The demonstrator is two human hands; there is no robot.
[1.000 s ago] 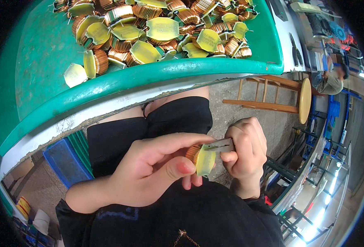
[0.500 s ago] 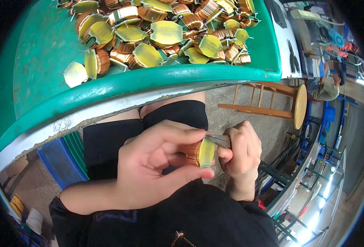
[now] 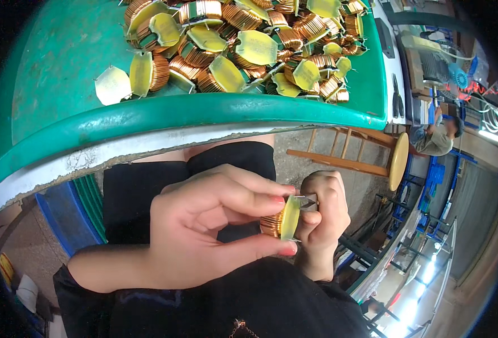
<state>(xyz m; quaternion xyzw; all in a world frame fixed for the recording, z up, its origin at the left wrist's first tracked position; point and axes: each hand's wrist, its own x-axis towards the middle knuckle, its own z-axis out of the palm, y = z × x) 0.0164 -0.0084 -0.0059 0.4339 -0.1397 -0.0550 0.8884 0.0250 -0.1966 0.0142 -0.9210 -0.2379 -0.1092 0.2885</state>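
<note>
My left hand (image 3: 215,219) pinches a toroidal coil (image 3: 272,224), copper wire wound on a ring with a yellow-green base plate (image 3: 290,218) on its right face. The thumb is below and the fingers above, and thin pins stick out from the plate. Close on the right, my right hand (image 3: 326,211) is closed round a pointed, two-jawed metal tool (image 3: 308,201). Its tips are at the upper pins of the plate; whether they grip a pin is too small to tell. The tool's handle is hidden in my fist.
A green tray (image 3: 204,107) on the table ahead holds many similar coils (image 3: 257,48). Dark-handled tools (image 3: 397,96) lie to its right. A wooden stool (image 3: 398,161) stands beyond my right hand, with a person (image 3: 437,138) farther off. A blue crate (image 3: 68,211) is at lower left.
The coil has turned slightly, so its plate shows more edge-on. My left fingertips have shifted onto the plate's upper edge. The tool's jaws look more spread. The whole view has shifted a little.
</note>
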